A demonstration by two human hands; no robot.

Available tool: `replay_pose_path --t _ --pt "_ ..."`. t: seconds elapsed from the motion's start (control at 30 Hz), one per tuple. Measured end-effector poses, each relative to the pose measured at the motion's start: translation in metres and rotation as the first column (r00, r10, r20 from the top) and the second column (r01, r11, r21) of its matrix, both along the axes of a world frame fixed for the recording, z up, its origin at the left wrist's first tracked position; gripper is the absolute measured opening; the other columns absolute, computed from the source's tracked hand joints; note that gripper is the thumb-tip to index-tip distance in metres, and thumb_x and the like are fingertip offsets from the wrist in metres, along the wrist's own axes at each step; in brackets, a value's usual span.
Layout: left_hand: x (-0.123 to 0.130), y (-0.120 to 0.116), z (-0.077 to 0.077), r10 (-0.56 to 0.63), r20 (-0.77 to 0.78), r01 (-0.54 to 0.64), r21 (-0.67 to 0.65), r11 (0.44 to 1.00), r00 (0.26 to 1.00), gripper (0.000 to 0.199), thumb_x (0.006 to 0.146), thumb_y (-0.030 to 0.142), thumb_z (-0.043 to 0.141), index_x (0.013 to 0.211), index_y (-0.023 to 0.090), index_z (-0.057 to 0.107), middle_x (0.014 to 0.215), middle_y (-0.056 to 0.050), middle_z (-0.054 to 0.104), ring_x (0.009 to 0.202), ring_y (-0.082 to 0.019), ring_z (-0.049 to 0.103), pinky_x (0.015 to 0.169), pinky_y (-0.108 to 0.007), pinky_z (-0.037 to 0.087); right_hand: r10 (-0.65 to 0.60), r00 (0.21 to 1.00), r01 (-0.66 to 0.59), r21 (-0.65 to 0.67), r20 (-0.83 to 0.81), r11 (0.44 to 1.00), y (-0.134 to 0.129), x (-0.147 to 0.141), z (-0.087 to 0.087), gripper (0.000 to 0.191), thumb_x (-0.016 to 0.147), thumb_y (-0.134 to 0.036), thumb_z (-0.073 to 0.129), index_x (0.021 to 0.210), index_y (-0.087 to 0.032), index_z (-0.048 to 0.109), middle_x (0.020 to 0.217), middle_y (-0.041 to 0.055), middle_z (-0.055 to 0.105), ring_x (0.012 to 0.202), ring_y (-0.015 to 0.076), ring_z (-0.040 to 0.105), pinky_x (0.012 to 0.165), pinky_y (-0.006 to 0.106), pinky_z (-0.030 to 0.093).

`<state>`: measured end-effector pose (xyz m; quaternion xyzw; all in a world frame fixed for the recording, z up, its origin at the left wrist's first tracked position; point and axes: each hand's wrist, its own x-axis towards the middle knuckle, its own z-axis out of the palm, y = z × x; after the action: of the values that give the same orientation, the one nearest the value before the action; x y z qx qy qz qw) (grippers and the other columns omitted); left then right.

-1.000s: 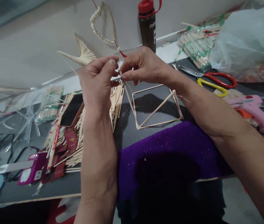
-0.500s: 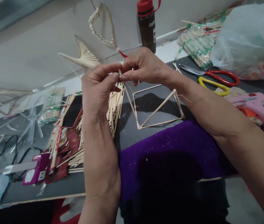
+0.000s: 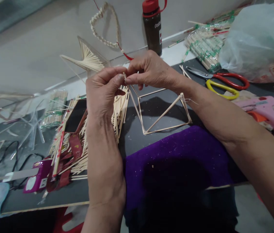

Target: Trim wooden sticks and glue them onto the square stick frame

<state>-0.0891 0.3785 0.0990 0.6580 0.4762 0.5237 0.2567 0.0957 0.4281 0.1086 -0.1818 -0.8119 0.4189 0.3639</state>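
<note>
A frame of thin wooden sticks [image 3: 162,116] stands on the dark tabletop [image 3: 131,142], its sticks meeting in corners. At its raised far-left corner, my left hand [image 3: 105,84] pinches the joined stick ends between thumb and forefinger. My right hand [image 3: 146,71] pinches the same corner from the other side, fingertips touching those of the left. The exact joint is partly covered by the fingers. A fine loose strand hangs from the frame's right upper corner. Beside my left wrist lies a heap of loose wooden sticks [image 3: 120,111].
Scissors [image 3: 221,81] and a pink glue gun [image 3: 265,113] lie to the right, below a plastic bag [image 3: 258,38]. A bottle [image 3: 152,30] stands at the back. Leftward are a phone [image 3: 76,116], a purple glue gun [image 3: 37,176] and wrapped sticks [image 3: 54,108]. Purple cloth [image 3: 171,147] covers the front edge.
Almost nothing differs. My left hand and forearm have shifted very slightly to the right; both hands keep pinching the same corner, and the stick frame stays in place.
</note>
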Motion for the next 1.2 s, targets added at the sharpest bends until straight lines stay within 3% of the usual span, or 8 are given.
replay_pose_path --t 0.17,0.3,0.43,0.6,0.83,1.07,1.2 --pt "-0.003 0.002 -0.001 -0.003 0.029 0.004 -0.051 0.999 1.0 0.044 0.065 0.058 0.078 0.091 0.025 0.065 0.074 0.003 0.068 0.067 -0.014 0.057 0.048 -0.026 0.042 0.001 0.999 -0.002 0.031 0.041 1.0 0.0 0.001 0.0 0.043 0.081 -0.041 0.062 0.052 -0.014 0.047 0.042 -0.0079 0.043 0.068 0.0049 0.059 0.06 0.016 0.043" --pt "-0.005 0.002 -0.002 -0.001 0.011 0.001 -0.056 0.998 1.0 0.039 0.07 0.054 0.077 0.091 0.024 0.065 0.069 0.002 0.066 0.07 -0.015 0.059 0.051 -0.028 0.043 0.01 0.998 -0.013 0.052 0.058 0.999 -0.002 0.003 0.005 0.046 0.078 -0.044 0.06 0.046 -0.014 0.046 0.043 -0.005 0.048 0.073 0.0072 0.061 0.055 0.017 0.04" --pt "-0.004 0.003 -0.003 0.014 -0.013 -0.014 -0.001 1.0 1.0 0.037 0.073 0.055 0.073 0.092 0.024 0.065 0.068 0.001 0.066 0.074 -0.017 0.061 0.051 -0.028 0.042 -0.011 1.0 0.01 0.055 0.024 0.998 -0.004 0.002 0.005 0.037 0.076 -0.044 0.064 0.054 -0.015 0.057 0.051 -0.0049 0.058 0.063 0.0048 0.058 0.05 0.015 0.039" --pt "-0.004 0.004 -0.004 0.054 -0.02 -0.054 0.018 0.998 0.998 0.043 0.07 0.057 0.075 0.093 0.023 0.066 0.068 0.002 0.066 0.071 -0.016 0.058 0.052 -0.027 0.043 -0.102 0.994 0.104 0.062 -0.042 0.993 -0.005 -0.003 -0.002 0.014 0.075 -0.028 0.071 0.074 -0.014 0.066 0.065 -0.0046 0.064 0.054 0.0046 0.056 0.046 0.015 0.04" --pt "0.0 -0.002 0.0 0.05 0.001 -0.05 -0.026 0.998 0.999 0.036 0.075 0.054 0.073 0.094 0.024 0.068 0.073 0.001 0.066 0.069 -0.015 0.059 0.051 -0.027 0.043 -0.205 0.979 0.206 0.072 -0.017 0.976 -0.007 -0.003 -0.001 0.014 0.074 -0.023 0.071 0.068 -0.015 0.061 0.064 -0.0012 0.064 0.062 0.0104 0.059 0.053 0.019 0.042" --pt "0.001 -0.004 0.004 0.035 0.09 -0.026 -0.093 0.995 0.995 0.036 0.069 0.051 0.078 0.091 0.024 0.069 0.068 0.003 0.064 0.06 -0.011 0.054 0.046 -0.027 0.043 -0.089 0.996 0.088 0.068 0.003 0.994 -0.013 -0.003 -0.001 0.013 0.076 -0.017 0.066 0.064 -0.014 0.063 0.051 -0.0026 0.057 0.047 0.0089 0.054 0.047 0.019 0.039" --pt "-0.001 -0.003 0.003 0.04 0.029 -0.037 -0.08 0.996 0.999 0.036 0.073 0.054 0.074 0.094 0.025 0.068 0.069 0.002 0.064 0.065 -0.014 0.058 0.047 -0.028 0.043 -0.08 0.996 0.081 0.062 -0.027 0.995 -0.016 -0.005 -0.001 0.014 0.076 -0.018 0.065 0.062 -0.014 0.064 0.051 -0.003 0.058 0.045 0.0079 0.053 0.044 0.018 0.038"
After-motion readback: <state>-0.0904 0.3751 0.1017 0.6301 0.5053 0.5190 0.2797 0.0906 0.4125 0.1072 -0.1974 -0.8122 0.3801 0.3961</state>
